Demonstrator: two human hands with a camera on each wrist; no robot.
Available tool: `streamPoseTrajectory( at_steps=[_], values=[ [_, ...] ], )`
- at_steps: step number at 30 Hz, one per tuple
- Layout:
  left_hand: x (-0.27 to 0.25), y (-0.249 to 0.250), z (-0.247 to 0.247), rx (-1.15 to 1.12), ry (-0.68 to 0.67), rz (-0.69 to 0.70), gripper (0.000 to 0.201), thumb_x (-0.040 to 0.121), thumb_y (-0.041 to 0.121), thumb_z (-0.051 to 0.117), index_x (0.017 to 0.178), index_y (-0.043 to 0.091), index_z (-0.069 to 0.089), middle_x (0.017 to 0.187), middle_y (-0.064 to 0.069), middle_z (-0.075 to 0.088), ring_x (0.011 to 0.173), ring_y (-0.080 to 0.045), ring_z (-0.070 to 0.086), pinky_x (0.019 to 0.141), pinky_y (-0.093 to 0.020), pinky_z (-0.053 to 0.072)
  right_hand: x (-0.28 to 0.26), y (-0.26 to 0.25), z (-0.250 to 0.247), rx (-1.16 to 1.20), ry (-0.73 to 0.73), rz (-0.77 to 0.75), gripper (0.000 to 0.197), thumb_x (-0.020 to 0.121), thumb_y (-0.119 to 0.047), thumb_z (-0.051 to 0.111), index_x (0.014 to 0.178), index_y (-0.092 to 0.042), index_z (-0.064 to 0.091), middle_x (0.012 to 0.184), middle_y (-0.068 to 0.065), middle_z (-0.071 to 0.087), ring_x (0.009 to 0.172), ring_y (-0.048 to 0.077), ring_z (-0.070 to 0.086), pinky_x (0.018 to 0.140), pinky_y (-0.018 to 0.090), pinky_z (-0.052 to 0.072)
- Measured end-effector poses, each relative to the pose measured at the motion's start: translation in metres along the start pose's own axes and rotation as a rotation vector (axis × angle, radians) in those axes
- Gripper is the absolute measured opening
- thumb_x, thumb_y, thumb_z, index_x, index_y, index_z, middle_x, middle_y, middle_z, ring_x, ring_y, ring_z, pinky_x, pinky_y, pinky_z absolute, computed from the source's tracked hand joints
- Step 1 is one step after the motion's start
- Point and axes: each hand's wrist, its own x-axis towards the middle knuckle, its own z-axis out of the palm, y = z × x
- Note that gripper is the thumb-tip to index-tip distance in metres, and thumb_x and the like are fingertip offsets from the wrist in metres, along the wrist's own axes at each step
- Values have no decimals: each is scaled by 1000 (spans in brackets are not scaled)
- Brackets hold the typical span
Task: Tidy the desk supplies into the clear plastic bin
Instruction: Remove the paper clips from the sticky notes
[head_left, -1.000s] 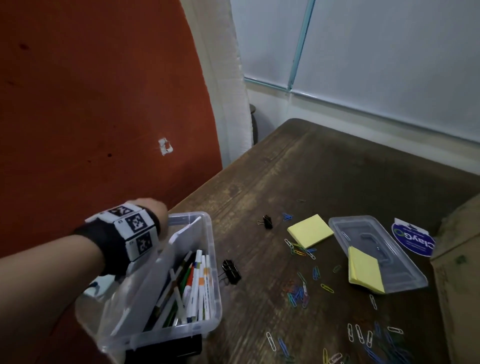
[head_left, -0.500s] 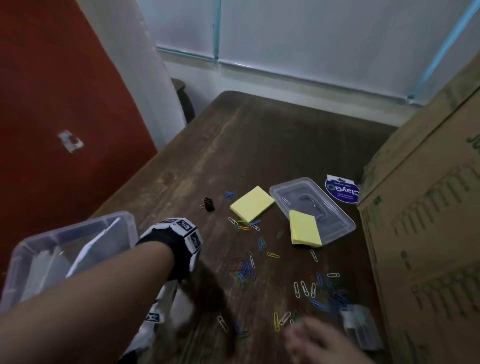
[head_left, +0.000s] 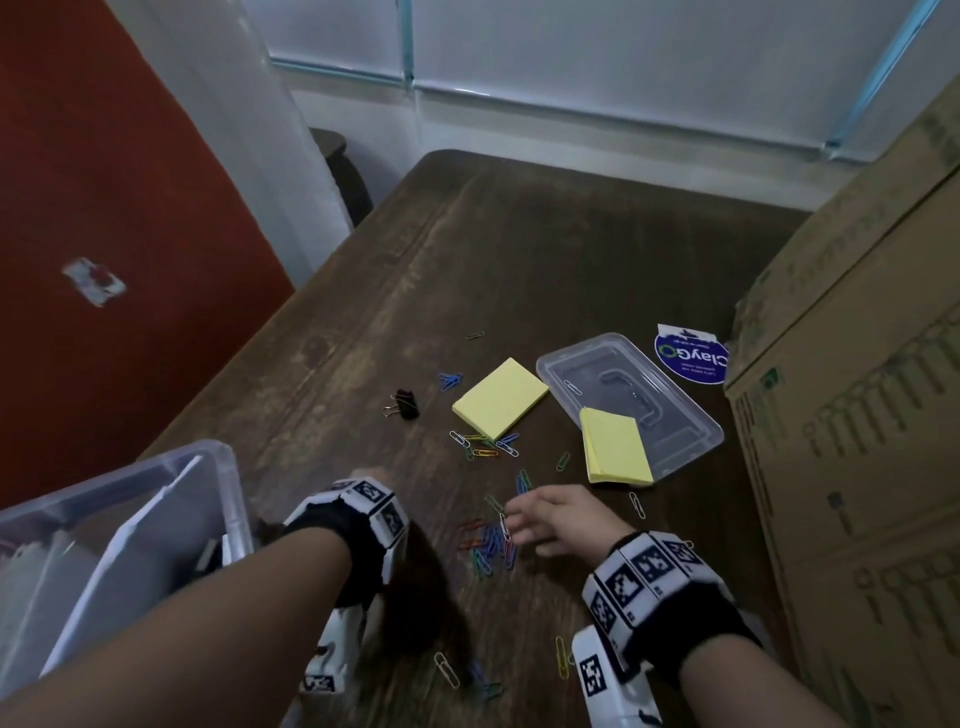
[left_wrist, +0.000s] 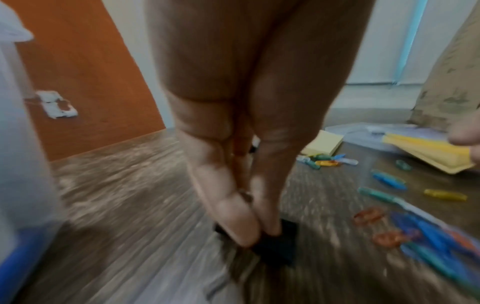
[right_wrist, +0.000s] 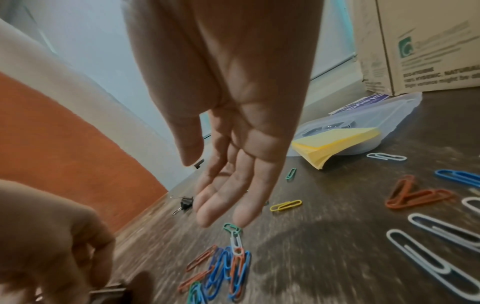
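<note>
The clear plastic bin (head_left: 228, 467) stands at the table's left edge with pens inside. Just right of it, my left hand (left_wrist: 257, 230) pinches a black binder clip (left_wrist: 278, 246) that sits on the wood between thumb and finger. In the head view the wrist band hides most of that hand (head_left: 370, 475). My right hand (right_wrist: 221, 216) hovers with straight fingers over a pile of coloured paper clips (right_wrist: 223, 271), holding nothing. The same pile (head_left: 488, 540) lies between both hands.
A second black binder clip (head_left: 405, 404), two yellow sticky-note pads (head_left: 498, 397) (head_left: 615, 452) and the bin's clear lid (head_left: 649, 374) lie farther back. Loose paper clips are scattered around. A tall cardboard box (head_left: 857, 415) walls the right side.
My left hand left the bin's rim and came down onto the binder clip beside it. The right hand came into view and moved forward over the paper clips. The head view swung right.
</note>
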Motion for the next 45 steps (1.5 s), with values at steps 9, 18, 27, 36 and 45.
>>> streamPoseTrajectory(
  at_steps=[9,18,27,36,45],
  values=[
    [-17,38,-69,-1205,-523,334,18,87,-15,50,80,-3,61,57,-10,69,52,-14,69,47,-16,54,-12,-24,-6,581,-190,-140,50,91,-42,40,125,-7,53,116,11,61,102,18,57,86,32,46],
    [-32,62,-88,-862,93,331,9,74,-2,73,73,4,68,69,-8,67,66,-19,69,76,-32,60,-9,-28,-30,230,100,-130,26,90,-19,58,70,-2,58,41,-4,40,31,5,38,38,19,43],
    [-35,82,-61,-835,331,492,16,87,22,63,102,16,67,83,-3,73,73,-16,67,78,-29,55,0,-41,-28,411,62,-90,24,100,-18,33,85,-12,50,40,-4,40,30,6,33,36,19,33],
    [-20,61,-65,-1202,-561,539,32,84,48,48,75,20,60,63,9,56,55,-3,48,55,-19,36,-13,-57,-38,493,-361,-90,38,81,-49,40,69,-13,49,45,-8,28,32,3,22,35,16,25],
    [8,63,-70,-888,-265,253,57,59,44,83,97,5,69,88,-7,70,84,-18,62,88,-36,53,3,-53,-36,133,-162,-15,32,99,-23,38,79,-9,58,50,-5,37,30,5,30,35,19,35]
  ],
)
